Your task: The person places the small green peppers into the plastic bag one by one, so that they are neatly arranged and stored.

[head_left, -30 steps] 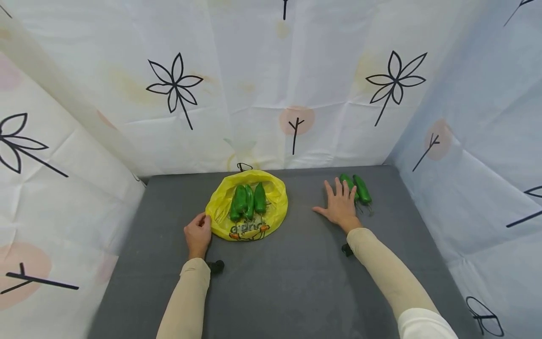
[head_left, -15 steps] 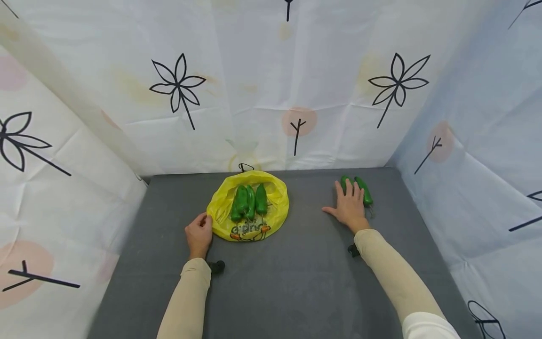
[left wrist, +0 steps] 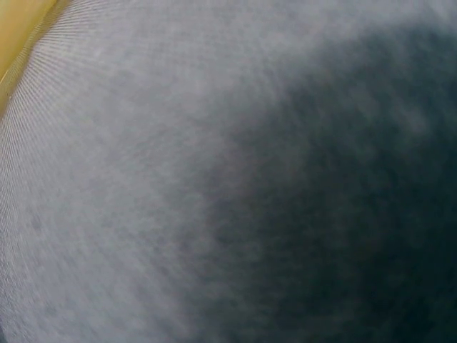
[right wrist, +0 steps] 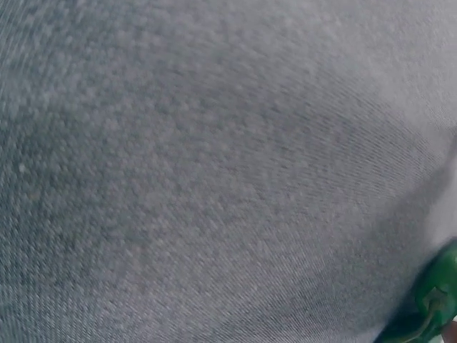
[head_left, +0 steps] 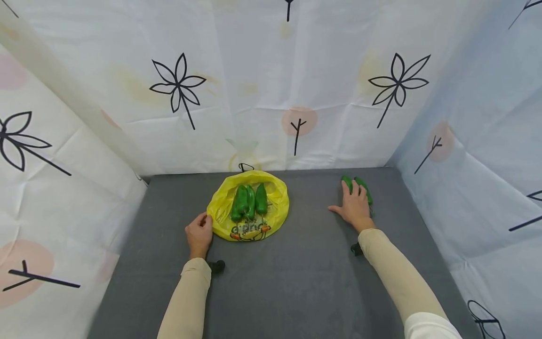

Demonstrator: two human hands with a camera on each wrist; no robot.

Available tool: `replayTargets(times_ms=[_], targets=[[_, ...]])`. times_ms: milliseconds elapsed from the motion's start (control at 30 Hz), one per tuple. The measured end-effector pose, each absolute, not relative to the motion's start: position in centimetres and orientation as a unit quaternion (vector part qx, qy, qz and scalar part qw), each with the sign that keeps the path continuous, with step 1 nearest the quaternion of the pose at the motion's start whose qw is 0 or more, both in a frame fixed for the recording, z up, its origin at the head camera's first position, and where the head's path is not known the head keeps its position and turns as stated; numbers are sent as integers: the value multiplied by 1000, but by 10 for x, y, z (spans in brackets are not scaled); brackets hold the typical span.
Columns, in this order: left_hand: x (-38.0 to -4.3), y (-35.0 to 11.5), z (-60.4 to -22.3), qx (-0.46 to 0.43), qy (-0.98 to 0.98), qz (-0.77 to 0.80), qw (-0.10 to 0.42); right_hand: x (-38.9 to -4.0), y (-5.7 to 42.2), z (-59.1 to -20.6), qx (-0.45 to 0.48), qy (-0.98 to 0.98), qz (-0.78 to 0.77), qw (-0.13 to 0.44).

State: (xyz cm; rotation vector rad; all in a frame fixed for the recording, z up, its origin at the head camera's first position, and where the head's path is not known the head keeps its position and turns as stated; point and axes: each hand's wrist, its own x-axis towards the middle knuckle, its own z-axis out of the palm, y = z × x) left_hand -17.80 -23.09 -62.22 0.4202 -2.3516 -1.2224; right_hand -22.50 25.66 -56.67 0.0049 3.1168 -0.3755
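My left hand [head_left: 199,236] pinches the left rim of a yellow plastic bag [head_left: 277,214] that lies spread on the table. Several green peppers [head_left: 241,200] lie on the bag side by side. In the left wrist view only a yellow strip of the bag [left wrist: 18,39] shows at the upper left corner. My right hand [head_left: 354,207] lies over two more green peppers [head_left: 365,188], thumb held out to the left and fingers reaching across them. Its fingers partly cover these peppers. One pepper's stem end [right wrist: 432,304] appears at the lower right of the right wrist view.
Beneath everything is a dark grey table [head_left: 279,287]. A white patterned cloth [head_left: 254,84] stands behind the table's far edge, with more cloth along the left and right sides.
My right hand has moved right onto the two peppers, and its fingers have bent a little over them. The left hand keeps its place at the bag's rim.
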Motion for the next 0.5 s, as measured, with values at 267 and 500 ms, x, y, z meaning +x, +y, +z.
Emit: replayTargets(times_ms=[267,500], targets=[[-177,-231,-623,152,-855,-441,226,-227,259,-564,11,988,-151,16],[-178,-231,-625,151,-857,-433,234,-231,253,-562,43,975,-216,33]])
